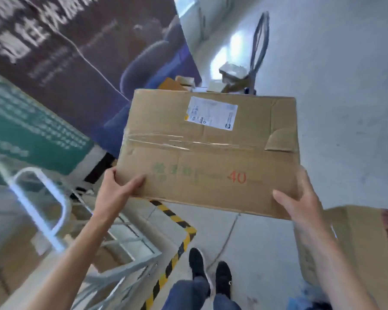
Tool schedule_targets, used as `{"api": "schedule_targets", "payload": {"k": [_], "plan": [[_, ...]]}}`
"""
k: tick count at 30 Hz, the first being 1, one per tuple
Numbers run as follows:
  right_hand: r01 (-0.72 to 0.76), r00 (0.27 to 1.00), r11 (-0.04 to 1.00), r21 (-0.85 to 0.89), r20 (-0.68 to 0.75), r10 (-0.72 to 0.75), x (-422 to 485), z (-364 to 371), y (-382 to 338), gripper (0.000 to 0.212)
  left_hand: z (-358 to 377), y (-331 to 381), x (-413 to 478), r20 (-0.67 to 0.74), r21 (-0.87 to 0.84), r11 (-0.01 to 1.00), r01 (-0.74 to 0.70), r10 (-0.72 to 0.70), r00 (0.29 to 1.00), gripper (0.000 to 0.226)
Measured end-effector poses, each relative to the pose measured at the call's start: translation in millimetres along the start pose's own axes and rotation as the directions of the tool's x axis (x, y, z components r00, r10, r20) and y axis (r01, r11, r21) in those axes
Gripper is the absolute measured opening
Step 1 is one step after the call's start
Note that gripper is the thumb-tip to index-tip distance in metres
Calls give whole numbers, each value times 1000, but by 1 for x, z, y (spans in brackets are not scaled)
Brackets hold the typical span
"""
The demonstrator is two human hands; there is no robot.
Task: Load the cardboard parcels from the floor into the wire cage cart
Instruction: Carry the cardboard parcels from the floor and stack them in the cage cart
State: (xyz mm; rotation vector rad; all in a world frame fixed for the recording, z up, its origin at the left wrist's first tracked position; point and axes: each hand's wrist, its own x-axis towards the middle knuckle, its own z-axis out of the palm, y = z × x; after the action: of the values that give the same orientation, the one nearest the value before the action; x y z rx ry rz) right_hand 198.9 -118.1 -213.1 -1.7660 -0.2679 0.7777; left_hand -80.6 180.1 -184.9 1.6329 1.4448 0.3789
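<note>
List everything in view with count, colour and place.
Taped cardboard parcel: one, brown with white label, held at centre.
Second cardboard parcel: one, brown, lower right.
Metal wire cage cart: one, pale grey, lower left.
Striped floor tape: one line, yellow-black, beside cart.
Printed wall banner: one, brown and blue, upper left.
Small parcels: several, pale, far floor.
Left hand: one, grips parcel's near left corner.
Right hand: one, grips near right corner.
Shoes: two, black, bottom centre.

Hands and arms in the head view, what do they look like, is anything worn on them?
Both the left hand and the right hand are bare, with no gloves. The left forearm and right forearm are bare too; no sleeve, watch or ring shows in this blurred picture.
</note>
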Motion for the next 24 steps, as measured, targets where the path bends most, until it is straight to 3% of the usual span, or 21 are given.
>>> {"api": "schedule_targets", "payload": {"k": [4,10,14,19,24], "plan": [[150,968,985,-84,213,-129,-31,56,-77,75,-112,-17,-79,-289,-117,992,39,-71,955,58],[319,825,940,-119,524,-213,-105,201,-142,78,-252,-89,-191,-588,-268,961,72,-222,778,90],[374,676,923,-84,707,-209,-179,300,-166,70,-339,-144,-268,-698,-321,943,89,-299,650,72],[431,473,902,1,851,-227,-295,419,-157,75,-430,-229,-374,-786,-402,911,95,-396,475,79],[447,369,895,-12,913,-172,-410,522,-115,75,-518,-324,-456,-831,-407,903,140,-429,353,71]]}}
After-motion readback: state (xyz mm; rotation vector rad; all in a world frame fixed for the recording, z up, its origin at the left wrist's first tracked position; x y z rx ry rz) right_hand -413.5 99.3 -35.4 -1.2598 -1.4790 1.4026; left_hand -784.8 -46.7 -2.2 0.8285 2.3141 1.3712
